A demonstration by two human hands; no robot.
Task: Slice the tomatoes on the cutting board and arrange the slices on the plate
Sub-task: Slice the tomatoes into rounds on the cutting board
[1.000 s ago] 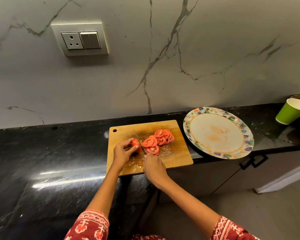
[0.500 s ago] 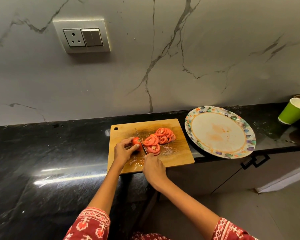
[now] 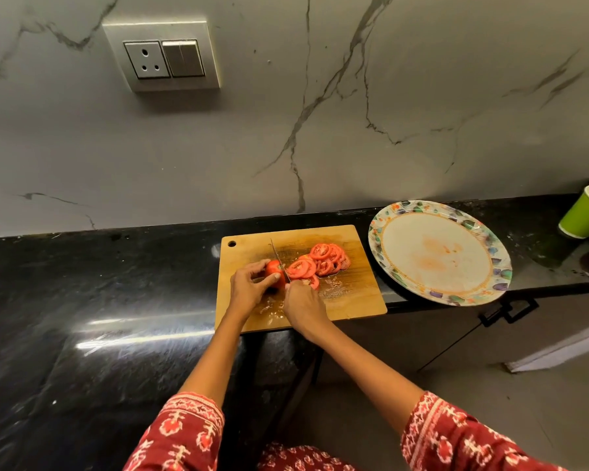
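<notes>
A wooden cutting board (image 3: 354, 300) lies on the black counter. My left hand (image 3: 249, 290) pinches the uncut remainder of a red tomato (image 3: 274, 270) on the board. My right hand (image 3: 303, 305) grips a knife (image 3: 279, 258); its blade stands across the tomato's right face, tip pointing toward the wall, handle hidden in my fist. Several cut tomato slices (image 3: 320, 261) lie overlapping just right of the blade. A round plate (image 3: 405, 212) with a floral rim sits right of the board, with no slices on it, only faint orange smears.
A green paper cup (image 3: 583, 214) stands at the far right of the black counter (image 3: 82, 300). The plate overhangs the counter's front edge above a cabinet handle (image 3: 507, 312). A wall socket (image 3: 164, 59) is on the marble backsplash. Juice wets the board.
The knife blade has stayed against the tomato with small cutting motion. Both hands keep their hold; the view has shifted slightly.
</notes>
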